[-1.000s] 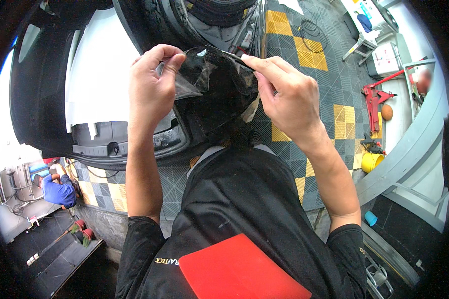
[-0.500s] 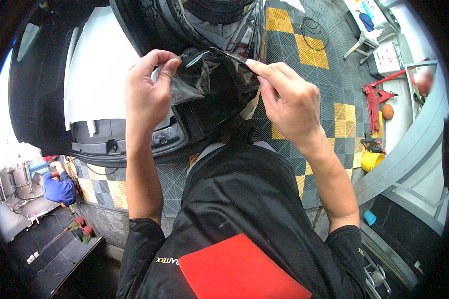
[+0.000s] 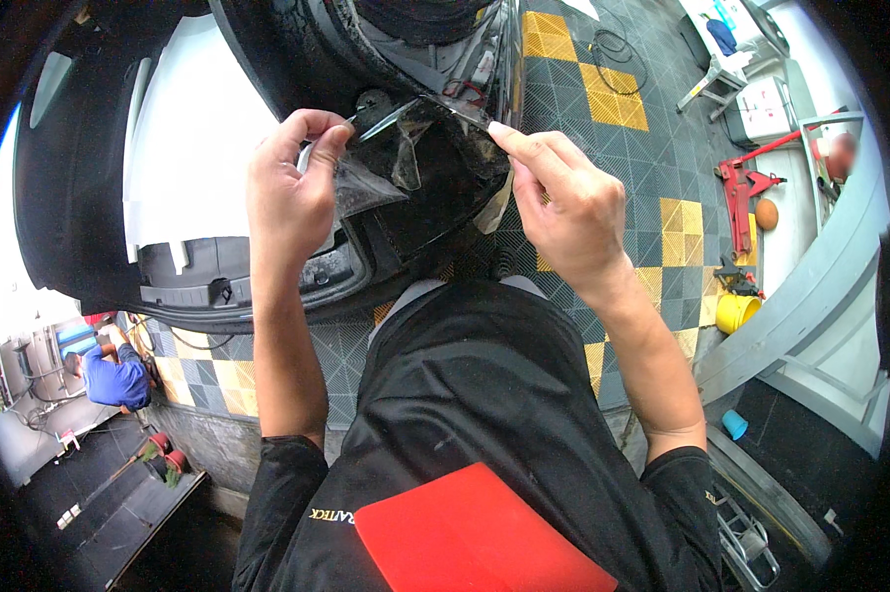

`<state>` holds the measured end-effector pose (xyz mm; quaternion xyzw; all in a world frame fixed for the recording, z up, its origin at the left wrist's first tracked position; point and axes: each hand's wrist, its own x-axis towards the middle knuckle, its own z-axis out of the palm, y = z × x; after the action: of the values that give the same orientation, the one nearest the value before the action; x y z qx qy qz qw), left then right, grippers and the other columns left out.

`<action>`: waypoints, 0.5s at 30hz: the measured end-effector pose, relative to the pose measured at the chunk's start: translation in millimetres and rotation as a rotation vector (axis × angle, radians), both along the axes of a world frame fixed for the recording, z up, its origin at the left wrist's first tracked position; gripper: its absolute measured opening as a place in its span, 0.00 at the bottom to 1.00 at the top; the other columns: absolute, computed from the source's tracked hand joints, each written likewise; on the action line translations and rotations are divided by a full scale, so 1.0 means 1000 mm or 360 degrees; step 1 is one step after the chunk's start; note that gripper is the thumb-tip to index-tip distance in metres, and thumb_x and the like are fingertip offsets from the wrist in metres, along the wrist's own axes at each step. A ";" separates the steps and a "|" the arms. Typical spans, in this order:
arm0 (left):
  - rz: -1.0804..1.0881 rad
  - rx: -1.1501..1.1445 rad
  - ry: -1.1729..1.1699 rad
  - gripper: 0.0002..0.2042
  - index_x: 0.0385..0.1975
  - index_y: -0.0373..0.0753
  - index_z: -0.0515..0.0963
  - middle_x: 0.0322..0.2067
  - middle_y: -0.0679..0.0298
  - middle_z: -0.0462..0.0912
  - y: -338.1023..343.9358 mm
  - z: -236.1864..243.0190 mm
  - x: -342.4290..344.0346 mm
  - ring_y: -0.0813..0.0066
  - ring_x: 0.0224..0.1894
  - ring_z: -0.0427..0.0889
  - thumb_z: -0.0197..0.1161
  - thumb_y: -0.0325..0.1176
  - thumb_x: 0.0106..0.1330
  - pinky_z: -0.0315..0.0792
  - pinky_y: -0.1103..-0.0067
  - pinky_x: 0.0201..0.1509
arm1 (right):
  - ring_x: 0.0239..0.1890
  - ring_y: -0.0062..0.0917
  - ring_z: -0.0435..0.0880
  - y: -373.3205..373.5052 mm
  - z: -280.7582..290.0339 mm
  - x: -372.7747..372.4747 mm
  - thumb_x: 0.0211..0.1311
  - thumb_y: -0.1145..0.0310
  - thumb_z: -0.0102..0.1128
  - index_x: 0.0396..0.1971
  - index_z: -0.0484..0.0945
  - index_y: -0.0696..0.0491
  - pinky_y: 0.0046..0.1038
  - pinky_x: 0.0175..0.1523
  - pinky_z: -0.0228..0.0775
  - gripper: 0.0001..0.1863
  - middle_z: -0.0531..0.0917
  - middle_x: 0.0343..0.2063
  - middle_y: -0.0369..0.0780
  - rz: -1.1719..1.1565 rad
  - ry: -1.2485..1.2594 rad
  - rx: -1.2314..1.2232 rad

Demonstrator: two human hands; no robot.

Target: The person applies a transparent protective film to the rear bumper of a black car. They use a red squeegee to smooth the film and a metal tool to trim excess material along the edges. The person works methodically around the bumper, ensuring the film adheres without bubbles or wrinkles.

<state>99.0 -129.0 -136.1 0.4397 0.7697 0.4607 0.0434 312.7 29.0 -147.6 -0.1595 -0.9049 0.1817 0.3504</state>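
A sheet of clear film [image 3: 364, 187] hangs wrinkled and folded over the black rear corner of a car [image 3: 415, 222], beside the open tail-light area. My left hand [image 3: 299, 183] pinches an edge of it between thumb and bent forefinger. At the film's other side, my right hand [image 3: 568, 192] is closed with the forefinger stretched along the edge and the thumb beneath. Between the two hands the film's upper edge runs roughly taut, with bright reflections. What lies under my right fingertips is partly hidden.
White sheeting [image 3: 203, 138] covers part of the car at left. A red flat piece [image 3: 480, 538] lies against my black shirt. At right stand a red floor jack [image 3: 739, 202], a yellow bucket [image 3: 736, 313] and a step stool [image 3: 713, 81]. A person in blue [image 3: 115, 377] crouches far left.
Both hands keep their hold on the film. My right hand has shifted slightly left and down; the film between the hands has opened out a little, showing more of the dark car surface behind.
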 end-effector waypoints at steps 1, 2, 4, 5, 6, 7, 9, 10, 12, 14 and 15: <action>-0.0007 0.0013 -0.0004 0.07 0.37 0.34 0.83 0.29 0.62 0.85 -0.001 -0.001 0.000 0.76 0.34 0.80 0.64 0.30 0.73 0.72 0.78 0.42 | 0.29 0.29 0.87 -0.001 -0.002 0.000 0.61 0.82 0.65 0.51 0.86 0.49 0.28 0.33 0.78 0.19 0.87 0.34 0.40 -0.0004 0.0011 -0.0013; -0.0013 0.0025 -0.0010 0.06 0.37 0.34 0.83 0.29 0.62 0.85 -0.001 -0.002 0.000 0.77 0.34 0.80 0.64 0.30 0.73 0.72 0.79 0.42 | 0.29 0.29 0.87 -0.003 -0.004 0.000 0.61 0.82 0.65 0.51 0.86 0.49 0.28 0.33 0.79 0.19 0.87 0.35 0.40 -0.0022 0.0021 -0.0020; -0.0011 0.0018 -0.0025 0.06 0.37 0.34 0.83 0.29 0.63 0.85 -0.003 -0.003 0.001 0.77 0.34 0.80 0.64 0.30 0.73 0.72 0.79 0.42 | 0.29 0.29 0.88 -0.006 -0.008 0.001 0.61 0.82 0.65 0.50 0.86 0.50 0.28 0.33 0.79 0.19 0.88 0.35 0.40 -0.0037 0.0025 -0.0056; -0.0023 0.0037 -0.0025 0.06 0.37 0.34 0.83 0.29 0.63 0.85 -0.004 -0.004 0.001 0.77 0.34 0.80 0.64 0.30 0.73 0.72 0.79 0.42 | 0.30 0.31 0.87 -0.007 -0.010 0.001 0.59 0.81 0.65 0.51 0.85 0.49 0.29 0.34 0.80 0.20 0.87 0.35 0.39 -0.0049 0.0039 -0.0054; -0.0005 0.0013 -0.0031 0.06 0.37 0.34 0.83 0.29 0.63 0.85 -0.004 -0.005 0.001 0.77 0.34 0.79 0.64 0.30 0.73 0.71 0.79 0.42 | 0.30 0.32 0.87 -0.008 -0.013 0.001 0.58 0.80 0.65 0.53 0.84 0.48 0.31 0.34 0.81 0.22 0.86 0.35 0.38 -0.0052 0.0055 -0.0061; 0.0000 0.0014 -0.0027 0.06 0.37 0.34 0.83 0.29 0.63 0.85 -0.005 -0.005 0.001 0.77 0.34 0.79 0.64 0.30 0.73 0.71 0.79 0.42 | 0.31 0.34 0.87 -0.009 -0.016 0.000 0.56 0.80 0.65 0.54 0.83 0.47 0.32 0.35 0.81 0.23 0.85 0.35 0.37 -0.0055 0.0071 -0.0067; 0.0000 0.0012 -0.0030 0.07 0.37 0.34 0.83 0.29 0.63 0.85 -0.006 -0.006 0.001 0.77 0.34 0.79 0.64 0.31 0.73 0.71 0.79 0.42 | 0.31 0.34 0.87 -0.012 -0.022 -0.002 0.57 0.80 0.65 0.54 0.83 0.47 0.32 0.35 0.82 0.24 0.85 0.35 0.37 -0.0062 0.0116 -0.0082; -0.0005 0.0009 -0.0036 0.07 0.37 0.34 0.83 0.29 0.63 0.85 -0.007 -0.006 0.001 0.77 0.34 0.79 0.64 0.31 0.73 0.71 0.79 0.42 | 0.30 0.34 0.87 -0.013 -0.026 -0.003 0.57 0.80 0.65 0.54 0.83 0.47 0.32 0.35 0.82 0.24 0.85 0.35 0.37 -0.0068 0.0138 -0.0089; -0.0009 -0.0005 -0.0041 0.07 0.37 0.34 0.83 0.29 0.64 0.84 -0.008 -0.007 0.001 0.77 0.33 0.79 0.64 0.31 0.73 0.71 0.79 0.41 | 0.30 0.31 0.87 -0.016 -0.032 -0.005 0.59 0.82 0.65 0.52 0.84 0.51 0.29 0.33 0.80 0.20 0.87 0.35 0.40 -0.0086 0.0189 -0.0085; -0.0005 -0.0027 -0.0032 0.07 0.37 0.34 0.83 0.28 0.64 0.84 -0.009 -0.007 0.002 0.78 0.33 0.78 0.64 0.31 0.73 0.71 0.79 0.41 | 0.29 0.29 0.87 -0.020 -0.040 -0.006 0.61 0.83 0.65 0.51 0.85 0.53 0.27 0.32 0.79 0.19 0.87 0.35 0.41 -0.0104 0.0221 -0.0102; -0.0009 -0.0047 -0.0070 0.08 0.37 0.34 0.82 0.29 0.65 0.84 -0.011 -0.008 0.003 0.78 0.35 0.78 0.64 0.33 0.74 0.71 0.79 0.44 | 0.28 0.28 0.86 -0.021 -0.044 -0.007 0.61 0.83 0.65 0.52 0.85 0.53 0.27 0.32 0.79 0.19 0.87 0.35 0.41 -0.0113 0.0227 -0.0121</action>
<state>102.1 -139.9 -144.0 0.4310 0.7741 0.4586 0.0680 305.5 7.8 -191.2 -0.1913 -0.8638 0.2144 0.4138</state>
